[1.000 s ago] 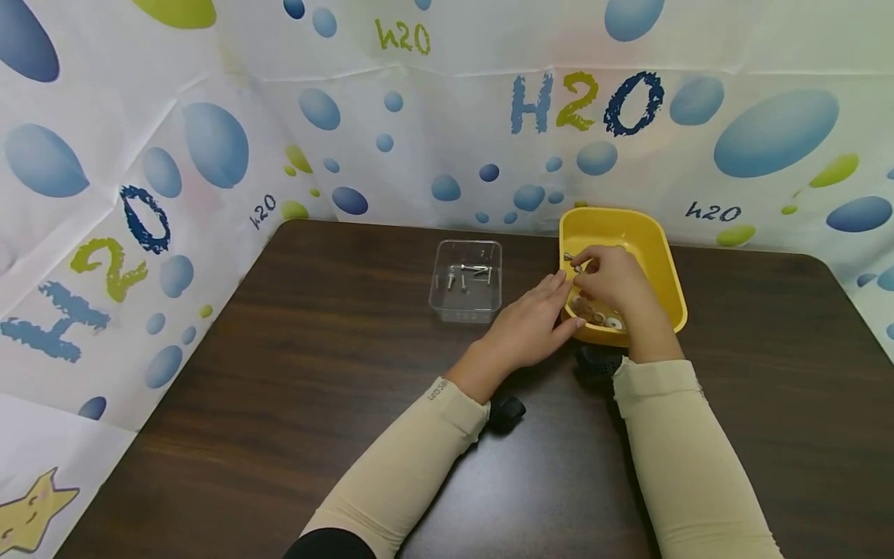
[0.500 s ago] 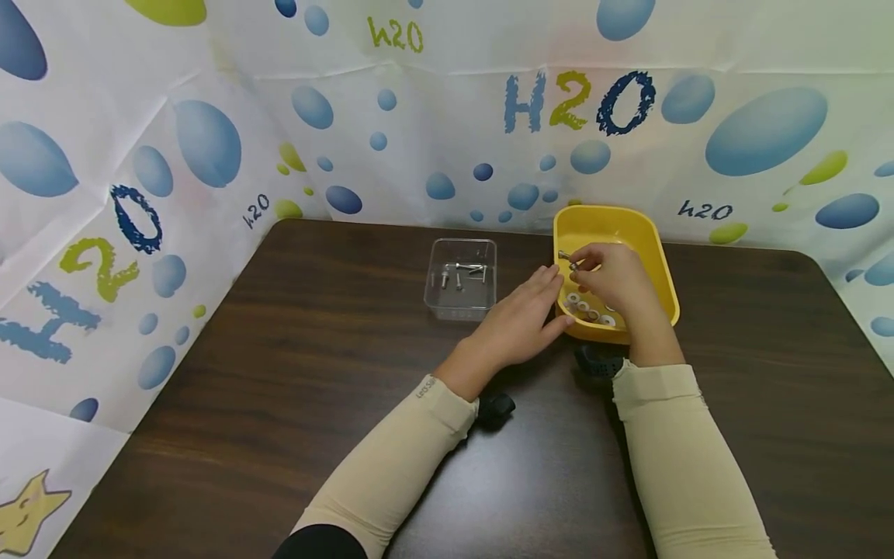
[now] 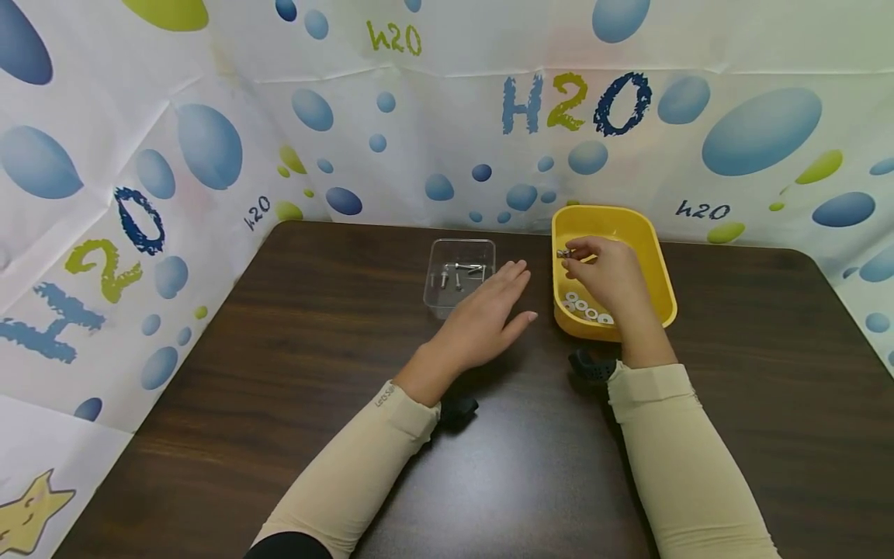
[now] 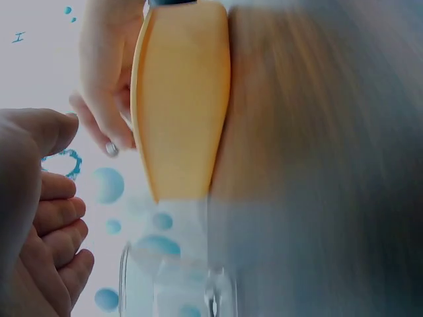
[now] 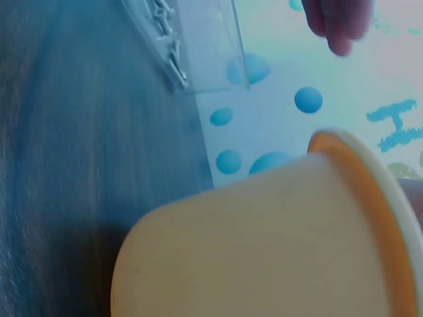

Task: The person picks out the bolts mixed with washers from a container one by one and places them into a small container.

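Note:
My right hand (image 3: pixel 609 272) is over the left side of a yellow bin (image 3: pixel 615 220), pinching a small metal bolt (image 3: pixel 563 253) between thumb and fingers. A shiny end of the bolt (image 4: pixel 112 149) peeks out at those fingertips in the left wrist view. White washers (image 3: pixel 590 314) lie in the near part of the bin. My left hand (image 3: pixel 480 320) hovers between the bin and a clear plastic box (image 3: pixel 438 307), fingers straight and holding nothing in the head view. Several metal screws (image 3: pixel 469 269) lie in that box, which the left hand partly covers.
Both containers stand near the back of a dark wooden table (image 3: pixel 293 334), against a printed white cloth (image 3: pixel 391 178). Black wrist devices (image 3: pixel 457 414) sit under the cuffs of both sleeves.
My left hand has left the bin's edge and moved left toward the clear box. The right hand, with the bolt, has risen slightly, and more washers show below it.

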### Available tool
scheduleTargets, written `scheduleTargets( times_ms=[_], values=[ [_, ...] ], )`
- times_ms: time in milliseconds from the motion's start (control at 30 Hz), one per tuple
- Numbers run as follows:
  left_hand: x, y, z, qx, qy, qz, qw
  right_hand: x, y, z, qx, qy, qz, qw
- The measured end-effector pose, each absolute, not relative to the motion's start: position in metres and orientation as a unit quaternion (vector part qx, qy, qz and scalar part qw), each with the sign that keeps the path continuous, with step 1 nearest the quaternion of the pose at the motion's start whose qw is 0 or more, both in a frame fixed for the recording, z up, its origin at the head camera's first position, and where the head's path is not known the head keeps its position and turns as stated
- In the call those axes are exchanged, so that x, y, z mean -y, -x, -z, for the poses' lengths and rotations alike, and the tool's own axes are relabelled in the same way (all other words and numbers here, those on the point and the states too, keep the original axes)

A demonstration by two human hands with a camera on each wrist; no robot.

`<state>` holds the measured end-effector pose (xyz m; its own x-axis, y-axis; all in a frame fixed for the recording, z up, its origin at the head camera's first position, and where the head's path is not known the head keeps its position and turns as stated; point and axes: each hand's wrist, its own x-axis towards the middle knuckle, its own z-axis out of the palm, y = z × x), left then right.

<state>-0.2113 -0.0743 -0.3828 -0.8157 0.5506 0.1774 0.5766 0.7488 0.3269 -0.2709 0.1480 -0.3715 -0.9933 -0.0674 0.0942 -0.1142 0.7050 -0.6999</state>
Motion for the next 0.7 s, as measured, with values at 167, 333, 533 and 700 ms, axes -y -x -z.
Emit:
scheduleTargets(
  times_ms=[167, 333, 533, 700],
  values=[
    [0.103, 0.209, 0.384, 0.939, 0.276, 0.196, 0.064, -0.14, 0.268, 0.369, 0.921, -0.06, -0.38, 0.064],
    [0.133, 0.209, 0.384, 0.945, 0.238, 0.21, 0.077, -0.131, 0.263, 0.365, 0.92, -0.079, -0.373, 0.093],
    [0.161, 0.212, 0.383, 0.949, 0.194, 0.237, 0.072, -0.115, 0.257, 0.364, 0.91, -0.123, -0.373, 0.133],
    [0.175, 0.217, 0.382, 0.95, 0.157, 0.267, 0.046, -0.098, 0.25, 0.363, 0.902, -0.164, -0.374, 0.143]
  ],
)
